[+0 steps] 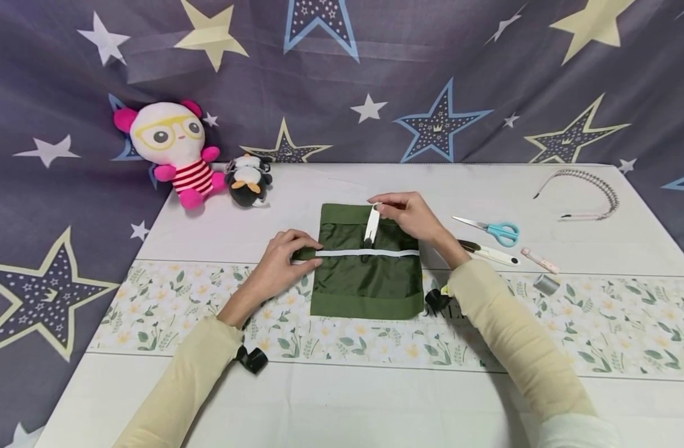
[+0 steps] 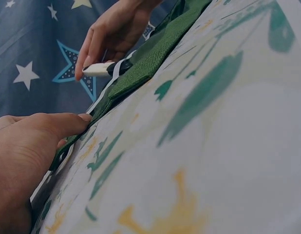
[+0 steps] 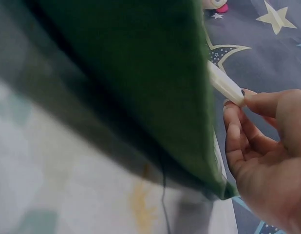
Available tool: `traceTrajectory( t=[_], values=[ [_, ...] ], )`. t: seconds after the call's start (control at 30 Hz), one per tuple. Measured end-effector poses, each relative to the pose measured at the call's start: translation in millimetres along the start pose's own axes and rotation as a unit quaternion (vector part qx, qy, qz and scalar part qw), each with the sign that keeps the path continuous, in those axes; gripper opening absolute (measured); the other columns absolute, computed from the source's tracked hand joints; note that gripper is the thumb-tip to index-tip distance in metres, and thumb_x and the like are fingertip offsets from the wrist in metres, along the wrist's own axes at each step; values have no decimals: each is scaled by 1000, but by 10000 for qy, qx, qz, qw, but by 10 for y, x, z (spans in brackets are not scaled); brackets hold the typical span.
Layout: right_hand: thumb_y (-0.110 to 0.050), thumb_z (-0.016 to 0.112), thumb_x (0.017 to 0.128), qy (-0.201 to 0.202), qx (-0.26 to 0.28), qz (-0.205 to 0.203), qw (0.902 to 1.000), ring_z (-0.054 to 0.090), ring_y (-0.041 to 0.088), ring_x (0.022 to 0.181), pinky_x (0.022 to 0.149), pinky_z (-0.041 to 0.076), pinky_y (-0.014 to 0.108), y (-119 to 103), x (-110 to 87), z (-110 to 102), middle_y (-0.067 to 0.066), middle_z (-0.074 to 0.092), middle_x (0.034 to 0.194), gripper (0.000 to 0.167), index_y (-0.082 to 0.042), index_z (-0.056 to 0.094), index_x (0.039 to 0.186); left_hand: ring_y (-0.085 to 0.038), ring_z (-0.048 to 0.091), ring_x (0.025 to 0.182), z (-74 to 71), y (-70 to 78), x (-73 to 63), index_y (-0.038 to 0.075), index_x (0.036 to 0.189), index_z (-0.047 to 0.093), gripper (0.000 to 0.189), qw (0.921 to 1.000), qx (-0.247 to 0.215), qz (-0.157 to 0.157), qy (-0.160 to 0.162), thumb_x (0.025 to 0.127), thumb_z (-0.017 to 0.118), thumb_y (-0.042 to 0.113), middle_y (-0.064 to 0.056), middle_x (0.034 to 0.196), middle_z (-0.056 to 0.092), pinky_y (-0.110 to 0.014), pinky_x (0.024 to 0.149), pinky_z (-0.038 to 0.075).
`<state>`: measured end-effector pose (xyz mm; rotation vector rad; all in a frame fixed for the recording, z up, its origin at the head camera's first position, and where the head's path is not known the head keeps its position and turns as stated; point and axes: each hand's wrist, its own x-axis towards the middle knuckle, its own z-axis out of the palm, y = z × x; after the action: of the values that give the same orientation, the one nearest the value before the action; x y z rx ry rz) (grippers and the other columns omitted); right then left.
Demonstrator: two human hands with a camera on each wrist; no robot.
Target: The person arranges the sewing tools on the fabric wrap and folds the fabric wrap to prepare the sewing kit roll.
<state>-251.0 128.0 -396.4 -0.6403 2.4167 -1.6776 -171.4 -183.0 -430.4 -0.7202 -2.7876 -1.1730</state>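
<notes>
A green fabric piece (image 1: 370, 283), shiny inside with matte borders, lies on the table with a white elastic strip (image 1: 344, 253) across its middle. My left hand (image 1: 279, 264) pinches the fabric's left edge by the strip's end. At its upper edge, my right hand (image 1: 413, 218) holds a slim white-handled tool (image 1: 372, 223) between thumb and fingers. The tool's dark end (image 2: 111, 69) passes under the strip in the left wrist view. In the right wrist view, the green fabric hides much of the white handle (image 3: 226, 85); its exact kind is unclear.
Right of the fabric lie blue-handled scissors (image 1: 503, 233), a black-and-white tool (image 1: 495, 254), a small pink item (image 1: 539, 260), a grey thread spool (image 1: 546, 284) and a headband (image 1: 613, 199). A panda plush (image 1: 170, 146) and penguin toy (image 1: 248, 183) stand back left.
</notes>
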Motion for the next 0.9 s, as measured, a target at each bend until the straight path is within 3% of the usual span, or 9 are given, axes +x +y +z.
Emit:
traceTrajectory(
  t=[0.1, 0.17, 0.23, 0.33, 0.43, 0.53, 0.73, 0.9],
  values=[
    [-4, 57, 106, -172, -50, -32, 9998, 67, 36, 102, 80, 51, 34, -4, 13, 30, 23, 70, 123, 28, 6, 69, 130, -30, 49, 118, 0, -4, -4, 13, 122, 75, 27, 10000, -17, 15, 9, 97, 76, 24, -8, 129, 59, -56, 104, 33],
    [-4, 57, 106, -265, -135, -20, 9996, 68, 32, 100, 78, 50, 33, -4, 14, 47, 23, 70, 123, 29, 5, 68, 131, -30, 49, 117, 1, -2, -4, 13, 122, 75, 27, 10000, -23, 27, 11, 97, 76, 23, -8, 129, 59, -56, 104, 33],
    [-5, 58, 106, -334, -244, 5, 9991, 65, 26, 87, 72, 47, 30, 3, 9, 59, 21, 71, 121, 28, 4, 69, 131, -30, 49, 117, 2, 1, -2, 13, 122, 75, 27, 10000, -21, 35, 13, 97, 76, 23, -9, 129, 59, -56, 104, 33],
    [-7, 59, 106, -433, -371, 7, 9984, 49, 16, 66, 64, 40, 28, 5, -9, 75, 19, 72, 111, 28, 2, 70, 130, -30, 49, 117, 2, 3, 1, 13, 122, 75, 27, 10000, -7, 37, 12, 97, 76, 23, -9, 129, 59, -57, 104, 32],
    [-8, 59, 107, -512, -465, -32, 9976, 32, 13, 56, 60, 33, 30, 7, -30, 83, 17, 70, 100, 28, 2, 70, 130, -30, 49, 118, 3, 1, 1, 13, 123, 75, 27, 10000, 2, 34, 14, 97, 76, 24, -8, 129, 59, -56, 104, 32],
    [-9, 59, 107, -584, -608, -63, 9964, 30, 11, 54, 60, 33, 31, 2, -47, 95, 17, 69, 97, 28, 1, 71, 130, -30, 49, 117, 3, 3, -1, 13, 123, 75, 27, 10000, -2, 36, 14, 97, 76, 24, -8, 129, 59, -56, 104, 33],
    [-9, 59, 107, -691, -814, -106, 9942, 30, 12, 55, 63, 36, 33, -4, -70, 121, 14, 73, 111, 28, 0, 71, 130, -31, 49, 118, 4, 6, 0, 13, 122, 75, 27, 10000, 15, 24, 14, 97, 77, 23, -9, 129, 59, -56, 104, 33],
    [-9, 59, 107, -747, -961, -101, 9925, 35, 13, 56, 61, 36, 33, -2, -83, 125, 12, 72, 97, 28, 0, 71, 130, -31, 49, 119, 4, 6, 7, 13, 122, 75, 27, 10000, 42, 21, 4, 97, 76, 24, -9, 129, 59, -56, 104, 33]
  ],
)
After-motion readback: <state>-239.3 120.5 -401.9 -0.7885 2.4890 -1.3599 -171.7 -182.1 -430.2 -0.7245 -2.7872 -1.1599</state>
